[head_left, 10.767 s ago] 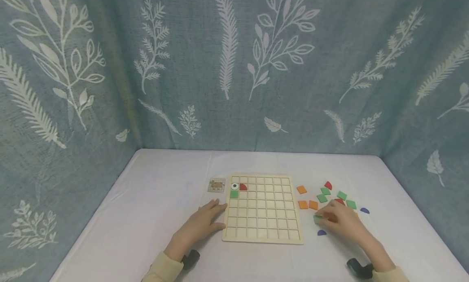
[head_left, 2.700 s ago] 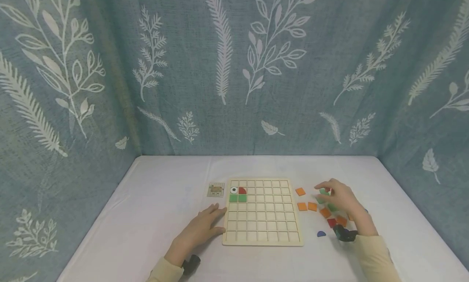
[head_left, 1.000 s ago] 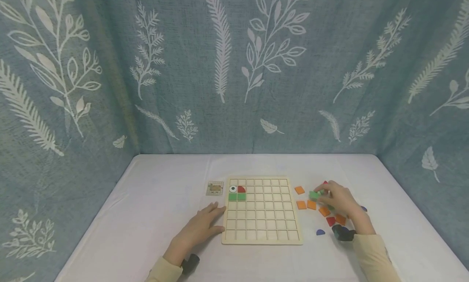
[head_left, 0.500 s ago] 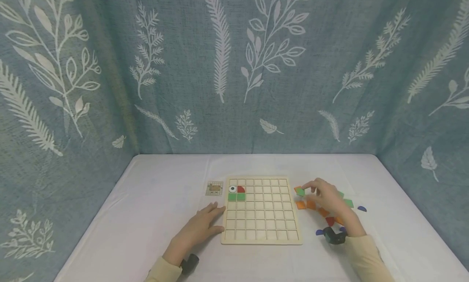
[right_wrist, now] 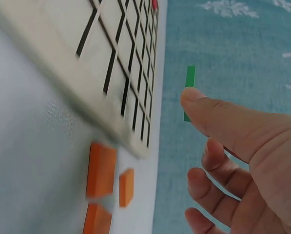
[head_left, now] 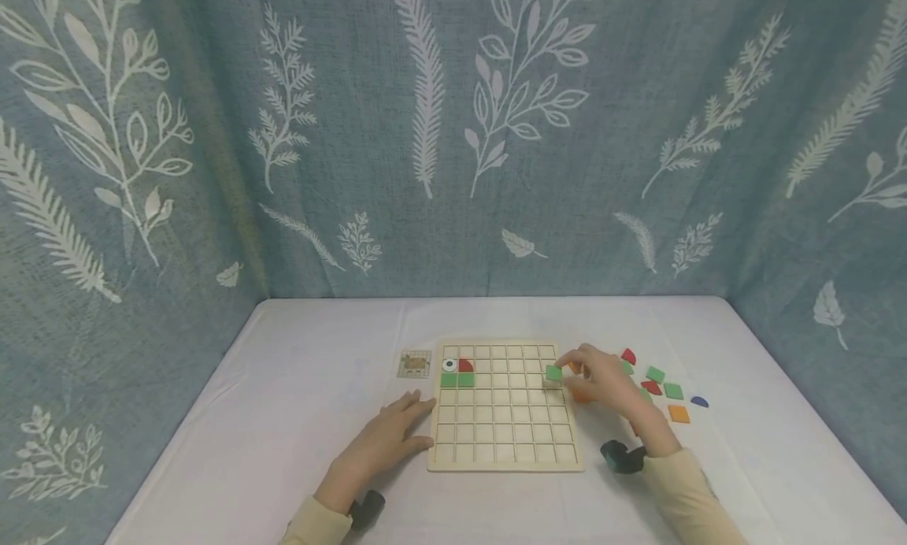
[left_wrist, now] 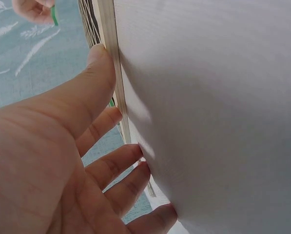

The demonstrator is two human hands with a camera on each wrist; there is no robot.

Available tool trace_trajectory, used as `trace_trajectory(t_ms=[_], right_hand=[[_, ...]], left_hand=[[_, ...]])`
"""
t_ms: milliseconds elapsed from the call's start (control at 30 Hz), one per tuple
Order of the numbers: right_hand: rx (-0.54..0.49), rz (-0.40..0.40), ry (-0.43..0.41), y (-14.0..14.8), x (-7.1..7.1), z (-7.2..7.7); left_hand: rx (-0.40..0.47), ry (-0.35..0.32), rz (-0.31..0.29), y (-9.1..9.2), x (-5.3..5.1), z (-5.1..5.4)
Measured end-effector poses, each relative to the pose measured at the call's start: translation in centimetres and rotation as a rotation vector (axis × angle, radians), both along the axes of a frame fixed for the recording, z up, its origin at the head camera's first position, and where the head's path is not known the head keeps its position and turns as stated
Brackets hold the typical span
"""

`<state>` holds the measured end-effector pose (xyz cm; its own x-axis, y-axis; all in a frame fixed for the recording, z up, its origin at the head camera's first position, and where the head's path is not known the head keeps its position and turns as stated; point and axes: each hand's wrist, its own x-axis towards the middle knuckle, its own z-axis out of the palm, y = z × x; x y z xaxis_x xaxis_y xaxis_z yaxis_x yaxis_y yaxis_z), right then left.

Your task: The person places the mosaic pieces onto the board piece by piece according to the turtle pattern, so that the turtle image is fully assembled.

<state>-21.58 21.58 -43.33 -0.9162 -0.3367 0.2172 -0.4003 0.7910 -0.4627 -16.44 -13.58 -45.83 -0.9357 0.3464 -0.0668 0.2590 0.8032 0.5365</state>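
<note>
A pale wooden grid board (head_left: 505, 407) lies on the white table. In its upper left cells sit a white eye tile (head_left: 449, 365), a red quarter-circle tile (head_left: 465, 365) and two green square tiles (head_left: 457, 380). My right hand (head_left: 602, 380) pinches another green square tile (head_left: 553, 373) between thumb and finger, above the board's right edge; the right wrist view shows this tile (right_wrist: 190, 78) edge-on, clear of the board. Along the board's left edge my left hand (head_left: 388, 435) rests with fingers spread, thumb (left_wrist: 104, 61) touching the wooden rim in the left wrist view.
Loose tiles lie right of the board: green squares (head_left: 674, 391), red quarter-circles (head_left: 628, 357), orange squares (head_left: 679, 413) and a blue half-circle (head_left: 700, 402). My right forearm covers some. A small picture card (head_left: 414, 364) lies by the board's upper left corner. A patterned curtain (head_left: 453, 135) hangs behind.
Over the last second my right hand has carried the green square tile left from the loose pieces to over the board's right edge. My left hand stays in place.
</note>
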Motion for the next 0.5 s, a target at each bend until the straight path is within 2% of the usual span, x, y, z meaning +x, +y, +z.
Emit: trace_trajectory(t_ms=[500], right_hand=[[-0.013,0.094,0.009,-3.7,-0.4,-0.1]], left_hand=[[0.013,-0.01,0.003,0.1,0.1,0.4]])
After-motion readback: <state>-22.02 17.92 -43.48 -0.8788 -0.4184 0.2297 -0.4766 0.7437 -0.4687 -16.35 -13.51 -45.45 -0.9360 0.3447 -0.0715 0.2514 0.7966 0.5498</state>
